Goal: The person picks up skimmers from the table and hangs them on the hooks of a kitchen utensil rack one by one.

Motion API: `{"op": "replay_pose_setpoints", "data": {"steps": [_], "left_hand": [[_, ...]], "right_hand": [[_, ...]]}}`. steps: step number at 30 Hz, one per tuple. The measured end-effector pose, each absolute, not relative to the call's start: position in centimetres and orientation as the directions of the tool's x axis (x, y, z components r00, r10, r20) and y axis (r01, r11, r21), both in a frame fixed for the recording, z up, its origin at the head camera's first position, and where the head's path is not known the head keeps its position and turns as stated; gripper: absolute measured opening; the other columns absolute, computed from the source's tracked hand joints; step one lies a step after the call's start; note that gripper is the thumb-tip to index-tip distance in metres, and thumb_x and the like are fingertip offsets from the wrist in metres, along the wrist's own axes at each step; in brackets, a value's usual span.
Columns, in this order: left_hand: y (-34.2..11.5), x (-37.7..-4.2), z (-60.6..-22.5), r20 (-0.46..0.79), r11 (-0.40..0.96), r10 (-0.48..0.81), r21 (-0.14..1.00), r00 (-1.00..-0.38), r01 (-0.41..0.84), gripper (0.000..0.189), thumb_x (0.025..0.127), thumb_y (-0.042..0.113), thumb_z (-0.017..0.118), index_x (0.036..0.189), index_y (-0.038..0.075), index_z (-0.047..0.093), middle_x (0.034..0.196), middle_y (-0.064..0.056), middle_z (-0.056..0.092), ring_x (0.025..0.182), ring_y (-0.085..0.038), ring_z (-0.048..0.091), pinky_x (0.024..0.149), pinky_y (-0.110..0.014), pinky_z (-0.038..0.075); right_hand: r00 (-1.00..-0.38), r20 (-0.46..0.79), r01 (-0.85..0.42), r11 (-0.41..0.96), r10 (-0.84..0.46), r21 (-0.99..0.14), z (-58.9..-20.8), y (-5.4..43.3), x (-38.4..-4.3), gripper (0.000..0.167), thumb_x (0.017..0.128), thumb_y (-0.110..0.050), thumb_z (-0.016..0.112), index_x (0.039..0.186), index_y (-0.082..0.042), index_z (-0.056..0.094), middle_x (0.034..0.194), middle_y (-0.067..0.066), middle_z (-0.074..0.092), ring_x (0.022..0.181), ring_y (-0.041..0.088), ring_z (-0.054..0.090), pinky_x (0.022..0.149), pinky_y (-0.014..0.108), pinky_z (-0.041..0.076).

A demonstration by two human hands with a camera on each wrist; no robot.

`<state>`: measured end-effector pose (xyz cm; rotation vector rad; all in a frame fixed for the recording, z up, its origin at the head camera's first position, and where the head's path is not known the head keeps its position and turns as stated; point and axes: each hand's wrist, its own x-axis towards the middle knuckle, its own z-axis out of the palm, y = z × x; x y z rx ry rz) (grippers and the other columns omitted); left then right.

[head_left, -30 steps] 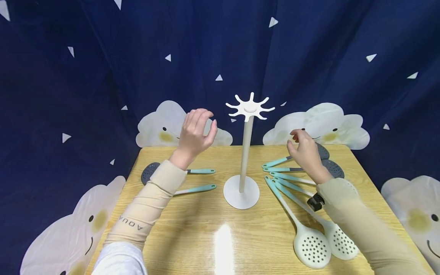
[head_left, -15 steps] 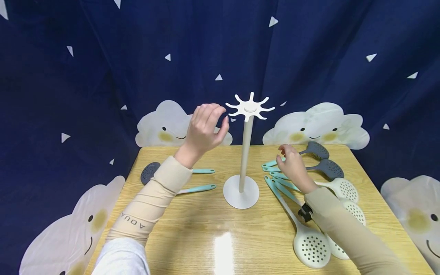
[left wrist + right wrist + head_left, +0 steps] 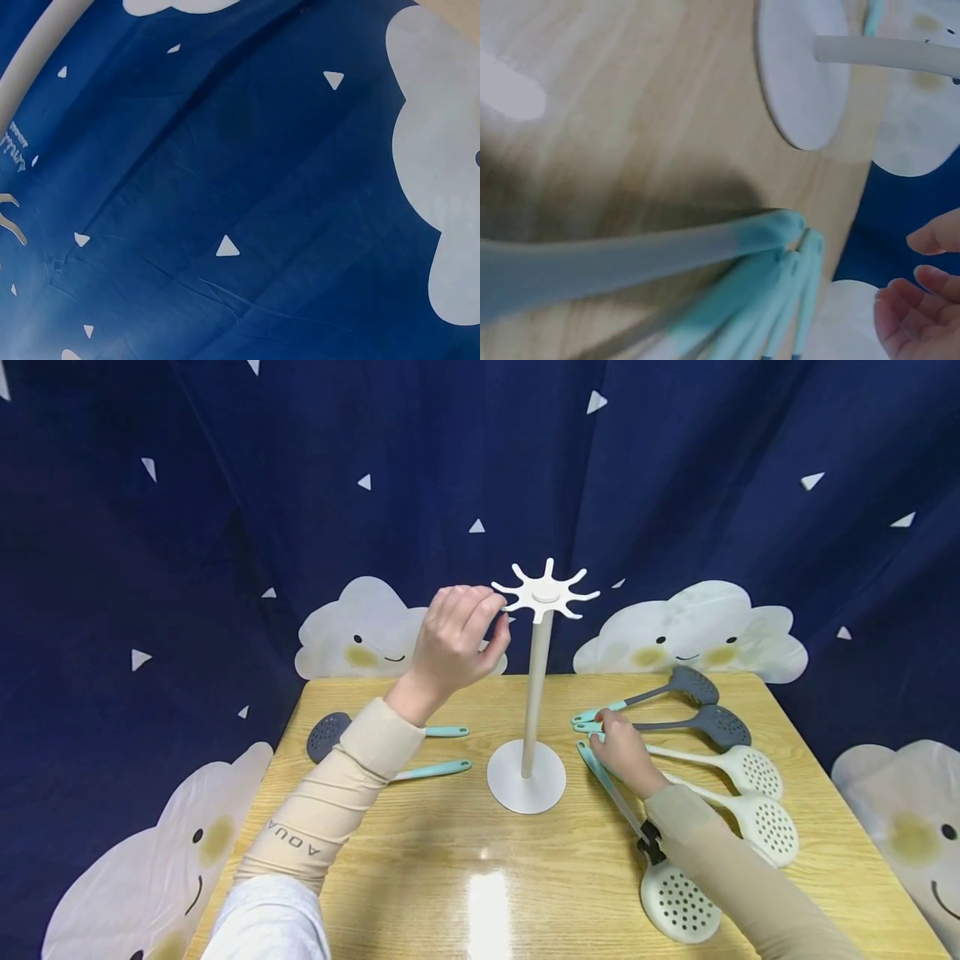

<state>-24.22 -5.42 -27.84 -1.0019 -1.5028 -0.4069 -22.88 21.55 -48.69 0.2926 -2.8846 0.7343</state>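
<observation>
A white utensil rack with a ring of hooks stands upright on the table. My left hand is beside its left hooks, thumb and fingers curved with a gap between them, fingertips right at a hook's tip. The left wrist view leaves this hand out and catches pale hooks at its left edge. On the right, my right hand is low over the fanned teal handles of several skimmers, hiding some handle ends. In the right wrist view its thumb and fingers are spread apart beyond the handle ends.
Grey skimmer heads and white skimmer heads point right, one white skimmer towards the front. Left of the rack lie a grey skimmer and a teal handle, partly behind the left sleeve. A blue curtain hangs behind.
My left hand has moved right, up to the rack's hooks. My right hand has come left and down onto the skimmer handles. The skimmers and rack have stayed put.
</observation>
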Motion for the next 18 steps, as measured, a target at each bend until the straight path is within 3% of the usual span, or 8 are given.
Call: {"op": "replay_pose_setpoints", "data": {"steps": [3, 6, 9, 13, 18], "left_hand": [[-5.3, -24.2, -27.8, 0.931, 0.567, 0.351, -0.299, 0.103, 0.767, 0.016, 0.07, -0.002, 0.061, 0.085, -0.003, 0.057, 0.081, -0.013, 0.058, 0.071, -0.029, 0.054, 0.066, -0.038, 0.045], [-5.3, -24.2, -27.9, 0.929, 0.567, 0.355, -0.303, 0.105, 0.766, 0.013, 0.072, -0.001, 0.059, 0.084, -0.003, 0.057, 0.081, -0.013, 0.058, 0.071, -0.029, 0.055, 0.067, -0.038, 0.046], [-5.3, -24.2, -28.0, 0.928, 0.567, 0.359, -0.306, 0.105, 0.765, 0.011, 0.074, -0.001, 0.057, 0.084, -0.003, 0.057, 0.081, -0.013, 0.058, 0.072, -0.029, 0.055, 0.067, -0.038, 0.046], [-5.3, -24.3, -28.2, 0.926, 0.57, 0.362, -0.308, 0.104, 0.762, 0.011, 0.074, -0.001, 0.057, 0.085, -0.003, 0.057, 0.081, -0.013, 0.058, 0.072, -0.029, 0.055, 0.067, -0.037, 0.046], [-5.2, -24.4, -28.2, 0.927, 0.568, 0.363, -0.304, 0.099, 0.764, 0.011, 0.075, -0.002, 0.056, 0.086, -0.003, 0.057, 0.081, -0.013, 0.058, 0.071, -0.028, 0.055, 0.067, -0.037, 0.046]], "right_hand": [[-0.979, 0.125, -0.199, 0.87, -0.159, -0.451, -49.6, 21.6, -22.8, 0.029, 0.083, -0.004, 0.056, 0.107, 0.011, 0.051, 0.094, 0.025, 0.055, 0.043, 0.01, 0.035, 0.04, 0.024, 0.033], [-0.985, 0.055, -0.173, 0.884, -0.166, -0.433, -50.2, 21.6, -22.6, 0.031, 0.082, -0.003, 0.054, 0.108, 0.012, 0.05, 0.095, 0.026, 0.056, 0.044, 0.014, 0.038, 0.043, 0.027, 0.036], [-0.988, -0.022, -0.131, 0.901, -0.154, -0.413, -50.5, 21.5, -22.3, 0.033, 0.081, -0.004, 0.054, 0.11, 0.012, 0.05, 0.1, 0.025, 0.057, 0.062, 0.025, 0.055, 0.055, 0.035, 0.047], [-0.984, -0.119, -0.073, 0.918, -0.129, -0.389, -51.0, 21.5, -22.2, 0.028, 0.08, -0.004, 0.057, 0.104, 0.01, 0.052, 0.096, 0.021, 0.058, 0.081, 0.03, 0.058, 0.065, 0.037, 0.049], [-0.979, -0.17, -0.041, 0.925, -0.113, -0.378, -51.5, 21.4, -22.0, 0.018, 0.075, 0.0, 0.057, 0.092, 0.005, 0.052, 0.079, 0.012, 0.053, 0.066, 0.022, 0.047, 0.057, 0.034, 0.042]]}}
